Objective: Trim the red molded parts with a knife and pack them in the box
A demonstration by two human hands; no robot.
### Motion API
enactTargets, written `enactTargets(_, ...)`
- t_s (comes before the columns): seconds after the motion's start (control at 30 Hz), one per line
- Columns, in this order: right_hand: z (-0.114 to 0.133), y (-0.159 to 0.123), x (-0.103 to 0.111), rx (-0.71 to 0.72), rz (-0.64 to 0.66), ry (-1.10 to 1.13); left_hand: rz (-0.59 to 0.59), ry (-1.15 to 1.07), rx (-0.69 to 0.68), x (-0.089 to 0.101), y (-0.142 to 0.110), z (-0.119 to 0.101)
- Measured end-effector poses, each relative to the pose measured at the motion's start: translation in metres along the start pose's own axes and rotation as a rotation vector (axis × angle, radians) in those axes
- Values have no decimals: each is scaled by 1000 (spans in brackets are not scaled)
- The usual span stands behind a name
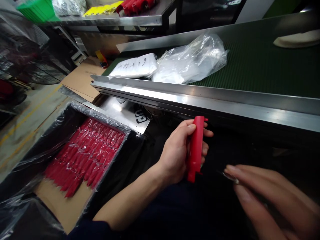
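Note:
My left hand (178,151) is closed around a long red plastic handle (195,148), held upright in front of the steel rail. My right hand (265,195) is low at the right, motion-blurred, with its fingers stretched toward the left. A small thin shiny piece (230,176) sits at its fingertips, too blurred to name. The two hands are a short gap apart.
A plastic-lined cardboard box (62,206) at the left holds several bagged red handles (85,155). Behind the steel rail (200,96) runs a green conveyor belt (262,63) carrying clear plastic bags (192,60) and a white packet (135,66). A steel shelf (112,20) stands farther back.

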State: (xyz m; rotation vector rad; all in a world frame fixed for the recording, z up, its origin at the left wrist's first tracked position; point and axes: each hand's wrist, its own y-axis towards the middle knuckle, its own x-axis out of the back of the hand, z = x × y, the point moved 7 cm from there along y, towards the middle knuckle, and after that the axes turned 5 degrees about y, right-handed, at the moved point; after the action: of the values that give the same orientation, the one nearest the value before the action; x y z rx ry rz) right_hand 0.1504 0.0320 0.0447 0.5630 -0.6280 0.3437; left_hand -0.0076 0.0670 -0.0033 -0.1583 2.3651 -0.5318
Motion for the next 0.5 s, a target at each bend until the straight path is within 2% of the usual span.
enactTargets(0.17,-11,17,-26,-271,31,200,-57,75,-29,-2,-6,7)
enactTargets(0.27,-20,29,-26,-357,-78,243,-86,140,-56,-3,-12,12)
enactTargets(0.33,-25,38,-21,-354,-128,257,-46,179,-28,-3,-16,18)
enactTargets(0.5,-28,58,-14,-286,-5,286,178,244,55,-8,-28,27)
